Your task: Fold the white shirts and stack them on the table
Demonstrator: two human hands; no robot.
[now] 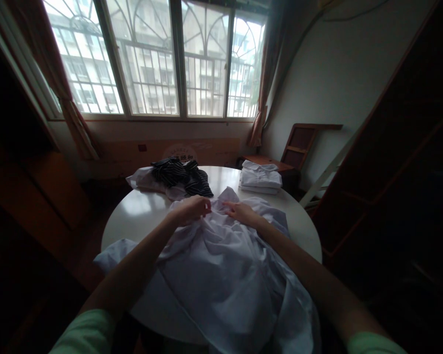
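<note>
A large white shirt (pixel 225 265) lies crumpled over the near half of a round white table (pixel 140 211) and hangs off its front edge. My left hand (pixel 190 208) pinches a fold of the shirt at its far end, fingers closed on the cloth. My right hand (pixel 241 212) rests on the same far edge a little to the right, fingers gripping the fabric. Both hands are close together near the table's middle.
A dark striped garment (pixel 180 176) lies on a white one at the table's far left. A stack of folded white shirts (pixel 260 178) sits at the far right. A wooden chair (pixel 299 145) stands behind, under the barred window (pixel 158 59). Dark furniture flanks both sides.
</note>
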